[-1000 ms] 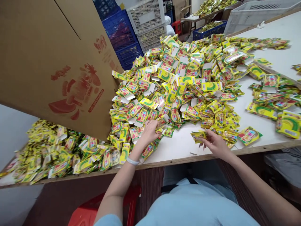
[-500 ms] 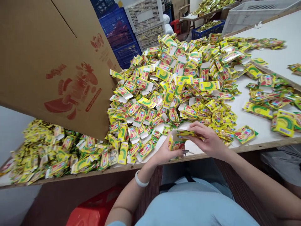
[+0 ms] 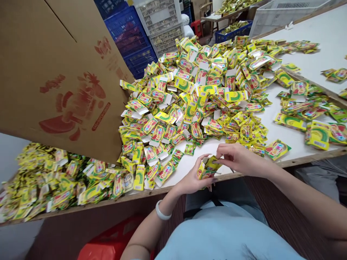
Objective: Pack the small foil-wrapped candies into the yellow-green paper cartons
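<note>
My left hand (image 3: 190,180) is wrapped round a small yellow and green printed carton (image 3: 205,174) near the table's front edge. The carton's open end faces up and toward the right. With pinched fingers, my right hand (image 3: 240,159) grips a yellow foil packet (image 3: 211,162), its lower part inside the carton's mouth. How deep the packet sits is hidden by the carton wall. Just beyond my hands lies a pile of yellow foil packets (image 3: 244,126), beside a large heap of similar small cartons (image 3: 189,85), many with white flaps open.
A big brown cardboard box (image 3: 54,65) leans at the left over more packets and cartons (image 3: 65,180). Further cartons (image 3: 317,133) lie at the right on the white table (image 3: 320,29). Blue crates (image 3: 130,32) and white crates (image 3: 159,18) are stacked behind. A red stool (image 3: 105,242) stands below.
My right hand has lowered the packet from above the carton into its open end. My left hand has tilted the carton. The whole view has shifted slightly.
</note>
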{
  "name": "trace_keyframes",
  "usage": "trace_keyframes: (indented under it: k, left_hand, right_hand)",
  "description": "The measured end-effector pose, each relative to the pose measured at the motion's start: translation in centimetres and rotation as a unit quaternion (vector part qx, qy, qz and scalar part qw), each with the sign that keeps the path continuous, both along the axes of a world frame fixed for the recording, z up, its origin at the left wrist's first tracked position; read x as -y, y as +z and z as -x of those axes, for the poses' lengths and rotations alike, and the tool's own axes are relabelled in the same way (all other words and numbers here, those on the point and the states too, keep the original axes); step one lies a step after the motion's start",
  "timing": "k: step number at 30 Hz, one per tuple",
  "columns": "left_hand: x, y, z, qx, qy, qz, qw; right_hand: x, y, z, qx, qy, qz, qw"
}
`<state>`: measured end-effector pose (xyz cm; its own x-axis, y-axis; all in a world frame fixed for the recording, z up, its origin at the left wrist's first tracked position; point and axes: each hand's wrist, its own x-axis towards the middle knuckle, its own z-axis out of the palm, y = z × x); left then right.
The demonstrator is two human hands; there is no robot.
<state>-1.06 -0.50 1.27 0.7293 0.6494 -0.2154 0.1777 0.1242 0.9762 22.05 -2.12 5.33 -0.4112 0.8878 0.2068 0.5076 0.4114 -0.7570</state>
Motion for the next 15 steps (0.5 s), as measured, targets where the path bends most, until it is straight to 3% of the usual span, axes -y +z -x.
trace_keyframes:
  k: [6, 11, 13, 15]
  left_hand:
    - [0.1, 0.1, -0.4, 0.009, -0.026, -0.002, 1.000]
    - [1.1, -1.4, -1.1, 0.034, -0.023, 0.061, 0.997]
    - [1.2, -2.5, -1.4, 0.033, -0.027, 0.060, 0.997]
    - [0.5, -3.4, -1.0, 0.006, -0.004, 0.010, 1.000]
  right_hand:
    - [1.1, -0.4, 1.4, -0.015, 0.060, 0.009, 0.998]
    - [2.1, -1.4, 1.6, -0.069, 0.087, 0.154, 0.982]
    - [2.6, -2.3, 0.9, -0.075, 0.062, 0.137, 0.986]
    - [3.1, -2.9, -1.1, -0.056, 0.013, 0.084, 0.995]
